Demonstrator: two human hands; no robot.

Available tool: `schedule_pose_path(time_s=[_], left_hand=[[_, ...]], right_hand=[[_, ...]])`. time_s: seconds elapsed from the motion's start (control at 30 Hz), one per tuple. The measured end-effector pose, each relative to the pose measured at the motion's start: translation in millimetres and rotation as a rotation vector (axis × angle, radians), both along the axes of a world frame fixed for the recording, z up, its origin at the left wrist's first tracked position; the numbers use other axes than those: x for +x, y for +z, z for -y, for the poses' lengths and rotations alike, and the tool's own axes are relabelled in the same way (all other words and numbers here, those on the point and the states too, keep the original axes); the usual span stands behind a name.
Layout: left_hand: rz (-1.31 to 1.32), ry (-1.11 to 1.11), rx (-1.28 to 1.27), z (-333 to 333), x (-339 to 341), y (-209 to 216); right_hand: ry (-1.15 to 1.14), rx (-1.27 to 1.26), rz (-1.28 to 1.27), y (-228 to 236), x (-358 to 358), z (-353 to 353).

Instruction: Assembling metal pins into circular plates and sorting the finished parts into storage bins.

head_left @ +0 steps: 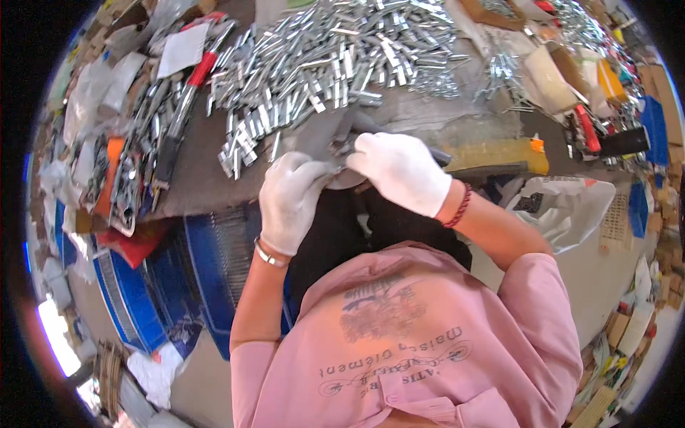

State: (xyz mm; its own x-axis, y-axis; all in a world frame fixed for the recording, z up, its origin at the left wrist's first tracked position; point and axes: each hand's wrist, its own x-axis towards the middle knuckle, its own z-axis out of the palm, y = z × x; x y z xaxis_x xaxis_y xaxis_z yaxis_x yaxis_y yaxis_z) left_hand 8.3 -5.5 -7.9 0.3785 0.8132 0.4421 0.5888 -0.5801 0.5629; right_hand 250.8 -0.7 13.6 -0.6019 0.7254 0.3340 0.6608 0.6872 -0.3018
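Observation:
My left hand (291,200), in a white glove, is closed at the table's near edge, its thumb and fingertips pinched around something small and metallic. My right hand (403,171), gloved in white too, is closed with its fingertips close to the left's. What it holds is mostly hidden by the fingers. Just beyond both hands stands a dark grey metal fixture (325,135). Behind it spreads a large heap of short, shiny silver metal tubes or pins (335,60), a few of them loose along its near left side.
Left on the table lie several hand tools, among them a long red-and-black-handled one (202,69). At right are an open cardboard box (556,75), a red-handled tool (587,128) and a yellowish taped strip (492,155). Blue crates (217,257) and a white plastic bag (574,207) sit lower.

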Motion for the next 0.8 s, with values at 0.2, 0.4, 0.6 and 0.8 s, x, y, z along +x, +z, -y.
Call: schedule_pose_path(time_s=[0.2,0.4,0.6,0.8], left_hand=[[-0.014,0.043,0.040,7,5,14],[-0.029,0.043,0.031,6,5,17],[0.021,0.029,0.058,7,4,10],[0.022,0.015,0.096,4,1,-2]], right_hand=[[-0.292,0.110,-0.054,5,44,-10],[-0.462,0.136,0.061,-8,115,-42],[-0.316,0.222,0.267,-15,120,-69],[-0.247,0.078,0.075,12,68,-48]])
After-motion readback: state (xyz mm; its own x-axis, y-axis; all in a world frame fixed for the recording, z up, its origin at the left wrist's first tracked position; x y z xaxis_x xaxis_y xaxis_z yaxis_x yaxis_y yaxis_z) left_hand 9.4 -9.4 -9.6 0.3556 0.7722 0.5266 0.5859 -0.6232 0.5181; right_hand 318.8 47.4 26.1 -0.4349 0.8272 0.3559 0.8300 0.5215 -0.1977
